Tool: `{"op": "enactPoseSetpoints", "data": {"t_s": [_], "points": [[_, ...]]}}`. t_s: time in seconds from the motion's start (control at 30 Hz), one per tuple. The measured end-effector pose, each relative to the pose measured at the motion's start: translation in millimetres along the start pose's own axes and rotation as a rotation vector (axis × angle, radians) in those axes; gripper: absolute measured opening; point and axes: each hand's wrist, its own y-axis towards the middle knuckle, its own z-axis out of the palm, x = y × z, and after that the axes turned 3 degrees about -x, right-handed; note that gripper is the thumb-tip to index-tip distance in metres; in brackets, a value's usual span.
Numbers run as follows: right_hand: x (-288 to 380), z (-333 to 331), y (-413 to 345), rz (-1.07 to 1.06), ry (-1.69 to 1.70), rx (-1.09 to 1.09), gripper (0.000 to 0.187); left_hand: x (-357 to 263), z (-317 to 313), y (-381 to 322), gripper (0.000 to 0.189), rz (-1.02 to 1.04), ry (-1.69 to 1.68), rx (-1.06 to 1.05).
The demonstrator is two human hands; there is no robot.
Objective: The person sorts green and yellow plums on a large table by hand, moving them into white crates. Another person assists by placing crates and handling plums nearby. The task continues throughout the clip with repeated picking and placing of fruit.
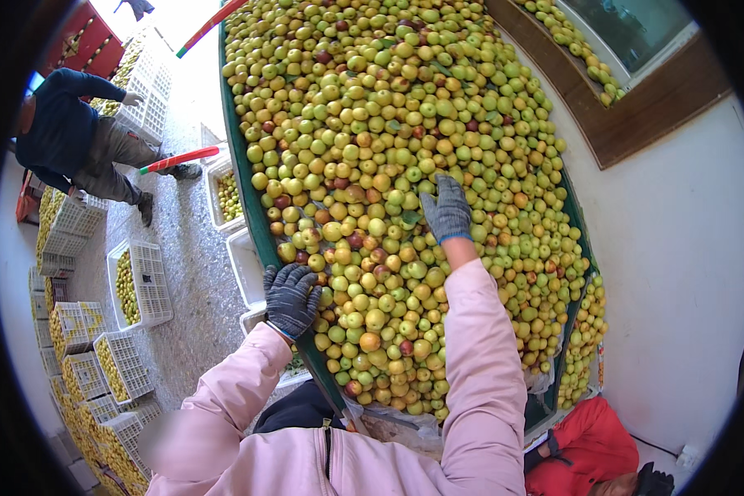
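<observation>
A broad sorting table with a raised green rim (243, 167) holds a deep layer of jujubes (372, 155), mostly yellow-green with some reddish-brown ones. My right hand (447, 209), in a grey knit glove with a blue cuff, lies on the fruit near the middle. Its fingers stretch forward with the thumb apart, and nothing shows in its grasp; the underside is hidden. At the left rim rests my left hand (291, 299), in a dark grey striped glove, fingers spread beside the nearest jujubes. A green leaf (411, 217) lies just left of my right hand.
White plastic crates (151, 282) of jujubes stand on the floor at left, several stacked along the wall. A person in dark blue (62, 130) stands among them. Another in a red jacket (586, 446) is at lower right. A white wall (669, 235) borders the right side.
</observation>
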Motion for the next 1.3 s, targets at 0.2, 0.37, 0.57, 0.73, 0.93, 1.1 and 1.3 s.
{"op": "enactPoseSetpoints", "data": {"t_s": [0.2, 0.37, 0.57, 0.73, 0.93, 1.1, 1.3], "points": [[67, 12, 22, 0.097, -0.299, 0.367, 0.081, 0, -3, 0, 0.029, -0.02, -0.004, 0.014], [105, 26, -7, -0.112, -0.279, 0.426, 0.082, -3, -2, 0, 0.031, -0.029, -0.01, -0.01], [112, 13, -43, -0.191, -0.3, 0.658, 0.077, 0, 2, -3, 0.033, -0.058, -0.031, 0.011], [93, 6, -81, -0.287, -0.326, 0.666, 0.063, -2, 2, -1, 0.035, -0.055, -0.023, 0.01], [59, -11, -125, -0.341, -0.325, 0.51, 0.056, -1, 2, -2, 0.037, -0.046, -0.009, 0.002], [32, -38, -144, -0.289, -0.4, 0.557, 0.056, 0, 4, -2, 0.037, -0.045, -0.006, 0.015], [-24, -51, -161, -0.196, -0.462, 0.482, 0.041, -1, 5, -3, 0.038, -0.046, 0.003, 0.031]]}}
